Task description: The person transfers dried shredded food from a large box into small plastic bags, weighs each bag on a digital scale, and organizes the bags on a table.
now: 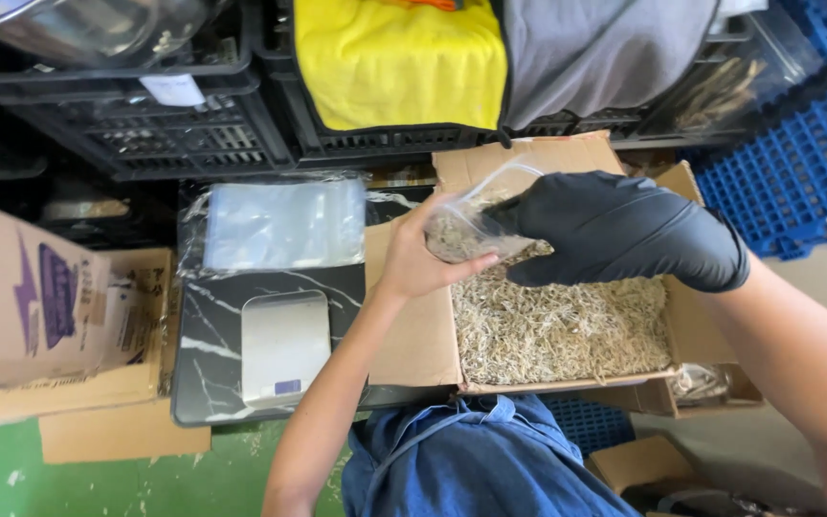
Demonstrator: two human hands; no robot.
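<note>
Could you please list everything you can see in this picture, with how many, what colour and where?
small clear bag: one, clear, partly filled, held over the box
cardboard box: one, brown, open, centre
dried straw-like bits: a heap, pale tan, inside the box
kitchen scale: one, silver, on the marble-look board
marble-look board: one, black with white veins, left of the box
stack of clear bags: one stack, clear, behind the scale
black crates: several, along the back
yellow cloth: one, in a crate
grey cloth: one, beside the yellow one
blue crates: blue, far right
left hand: bare, holds the bag
right hand: black glove, at the bag's mouth
</note>
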